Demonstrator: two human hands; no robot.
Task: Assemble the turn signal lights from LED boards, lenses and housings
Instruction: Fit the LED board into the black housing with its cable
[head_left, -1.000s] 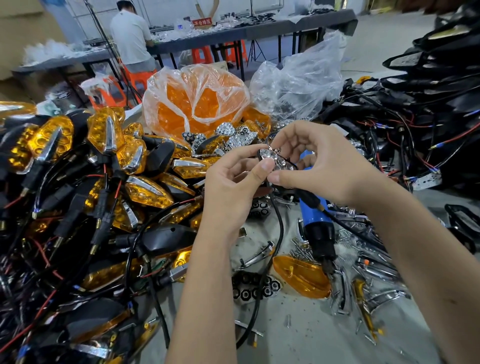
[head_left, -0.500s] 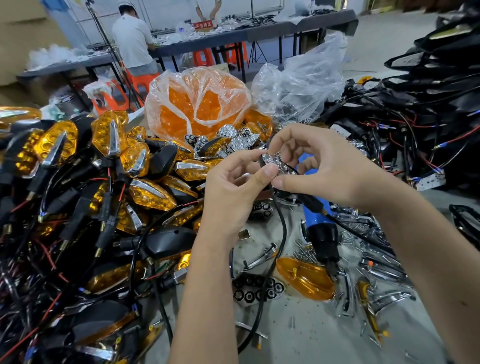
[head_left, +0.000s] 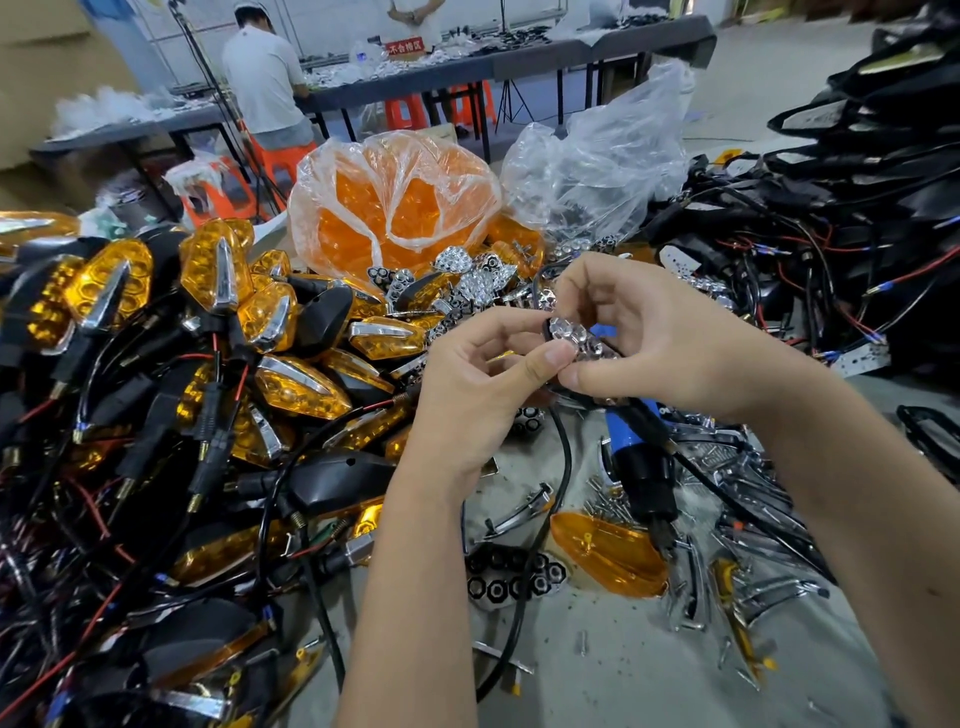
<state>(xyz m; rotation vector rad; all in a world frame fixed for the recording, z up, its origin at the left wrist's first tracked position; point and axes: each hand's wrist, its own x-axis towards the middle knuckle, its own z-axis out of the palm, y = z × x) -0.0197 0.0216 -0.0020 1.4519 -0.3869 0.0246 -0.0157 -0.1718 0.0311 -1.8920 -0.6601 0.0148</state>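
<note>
Both hands meet above the middle of the work surface around a small chrome reflector (head_left: 575, 339) seated in a black housing with a trailing black wire. My left hand (head_left: 483, 384) pinches its near edge with the thumb. My right hand (head_left: 660, 338) grips it from the right, fingers curled over the top. A loose amber lens (head_left: 608, 557) lies below on the grey surface, beside a black honeycomb LED board (head_left: 514, 581). More chrome reflectors (head_left: 478, 283) lie heaped behind the hands.
Finished amber signals with black wires (head_left: 218, 374) pile up at left. A bag of amber lenses (head_left: 395, 208) and a clear bag (head_left: 597, 166) stand behind. A blue electric screwdriver (head_left: 636, 457) lies among chrome trims (head_left: 737, 493). Black housings (head_left: 857, 218) stack at right. A person sits far back.
Both hands stay on the reflector and housing. The fingers have shifted slightly round it, and the view has dipped a little.
</note>
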